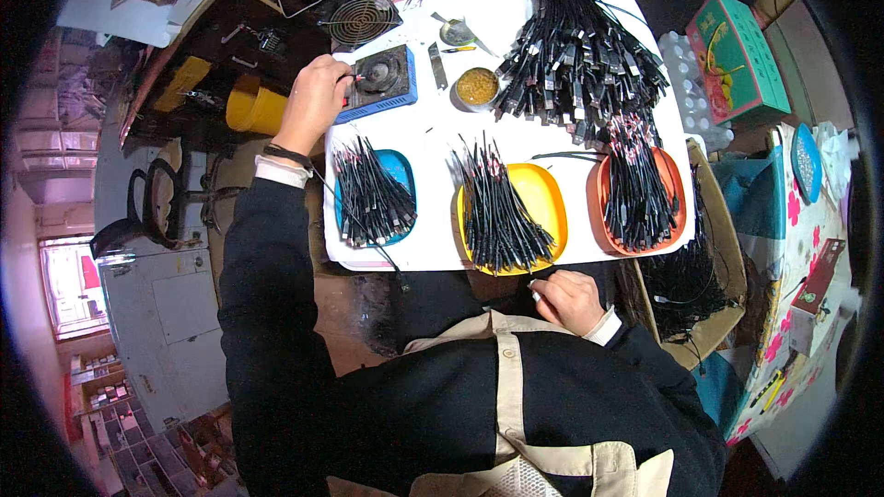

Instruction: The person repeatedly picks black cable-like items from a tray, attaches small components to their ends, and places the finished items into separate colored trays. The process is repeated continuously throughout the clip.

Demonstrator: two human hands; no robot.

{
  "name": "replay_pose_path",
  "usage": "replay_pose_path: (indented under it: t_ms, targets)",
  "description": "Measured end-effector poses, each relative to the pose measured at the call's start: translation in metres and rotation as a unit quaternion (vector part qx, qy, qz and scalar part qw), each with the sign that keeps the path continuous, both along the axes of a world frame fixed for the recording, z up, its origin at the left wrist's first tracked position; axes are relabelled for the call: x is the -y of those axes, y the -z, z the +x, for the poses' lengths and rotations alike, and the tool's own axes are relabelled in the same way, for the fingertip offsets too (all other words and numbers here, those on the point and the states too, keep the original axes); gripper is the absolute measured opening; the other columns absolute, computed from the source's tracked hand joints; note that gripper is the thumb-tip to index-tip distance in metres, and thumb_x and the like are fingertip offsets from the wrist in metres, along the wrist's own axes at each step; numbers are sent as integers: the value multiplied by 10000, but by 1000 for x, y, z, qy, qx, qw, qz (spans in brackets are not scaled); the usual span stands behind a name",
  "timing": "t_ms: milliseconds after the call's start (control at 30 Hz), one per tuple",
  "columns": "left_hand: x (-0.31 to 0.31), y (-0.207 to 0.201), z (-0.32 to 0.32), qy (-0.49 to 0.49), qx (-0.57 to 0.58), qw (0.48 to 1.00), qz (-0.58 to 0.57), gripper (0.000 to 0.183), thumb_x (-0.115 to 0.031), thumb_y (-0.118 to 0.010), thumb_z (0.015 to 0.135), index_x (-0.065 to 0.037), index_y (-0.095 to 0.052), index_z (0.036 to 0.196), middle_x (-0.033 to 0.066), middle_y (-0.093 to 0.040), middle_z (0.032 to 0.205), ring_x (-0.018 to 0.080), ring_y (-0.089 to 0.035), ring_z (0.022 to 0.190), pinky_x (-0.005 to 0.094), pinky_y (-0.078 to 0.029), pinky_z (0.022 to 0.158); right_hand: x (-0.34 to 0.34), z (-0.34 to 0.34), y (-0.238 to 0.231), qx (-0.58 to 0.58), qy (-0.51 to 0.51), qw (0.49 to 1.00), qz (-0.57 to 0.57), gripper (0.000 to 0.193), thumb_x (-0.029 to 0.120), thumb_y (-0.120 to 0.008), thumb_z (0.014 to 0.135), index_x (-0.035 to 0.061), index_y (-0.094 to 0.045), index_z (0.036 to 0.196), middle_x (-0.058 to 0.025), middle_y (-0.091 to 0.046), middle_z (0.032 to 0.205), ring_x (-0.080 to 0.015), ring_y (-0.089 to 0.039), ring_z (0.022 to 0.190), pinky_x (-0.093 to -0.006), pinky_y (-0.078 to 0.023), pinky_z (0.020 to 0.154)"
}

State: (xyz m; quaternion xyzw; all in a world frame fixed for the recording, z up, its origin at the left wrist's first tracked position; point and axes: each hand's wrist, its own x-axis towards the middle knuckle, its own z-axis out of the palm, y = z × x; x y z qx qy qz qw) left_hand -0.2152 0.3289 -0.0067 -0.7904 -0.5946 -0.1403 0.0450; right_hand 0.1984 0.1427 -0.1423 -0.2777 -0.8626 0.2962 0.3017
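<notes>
My left hand pinches the red-and-white wire end of a black USB cable, whose plug end dangles past the table's front edge. That wire end is beside the dark round top of a blue box-shaped device, apparently a solder pot. My right hand is curled at the front edge, just below the yellow tray; whatever its fingertips pinch is too small to make out. Bundles of black cables lie in the blue tray, the yellow tray and the orange tray.
A large heap of black USB cables covers the far right of the white table. A tin of amber paste and a round fan grille stand behind the trays. At right is a cardboard box of cables; left, a yellow bin.
</notes>
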Motion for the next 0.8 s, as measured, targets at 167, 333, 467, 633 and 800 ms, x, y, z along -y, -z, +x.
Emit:
replay_pose_path:
  t_ms: [167,333,467,633,800]
  targets:
    - [-12,15,-8,-6,-46,999,-21,83,-51,-648,809,8,-687,852,184,-606,856,371,-615,833,443,-496,760,-2,-1,-1,3,-1,1000,1,247,65,-698,717,9,-629,947,-94,-579,724,-244,-597,634,-346,-496,561]
    - [-24,25,1,7,-79,996,-27,85,-55,-627,823,9,-682,821,185,-606,846,374,-620,821,442,-507,737,-3,0,0,8,-6,1000,-4,236,73,-697,731,12,-628,948,-88,-574,722,-238,-598,635,-346,-497,561]
    - [-30,26,4,-9,-122,991,-57,94,-50,-617,826,14,-680,855,185,-594,857,372,-608,833,439,-493,755,-3,0,1,18,-10,1000,-8,224,92,-703,741,16,-624,936,-86,-572,720,-239,-599,635,-344,-501,567]
    - [-32,27,9,6,-149,987,-51,103,17,-561,795,23,-662,816,200,-602,873,386,-631,829,446,-517,739,-4,-1,0,7,-8,1000,-12,226,83,-706,737,13,-623,935,-85,-575,723,-240,-603,636,-349,-504,563]
    - [-34,30,10,4,-166,985,-52,69,16,-594,776,27,-657,802,197,-594,858,384,-626,824,449,-512,738,-3,0,-1,10,0,1000,-3,234,68,-703,725,11,-629,939,-85,-592,737,-233,-615,655,-338,-509,575]
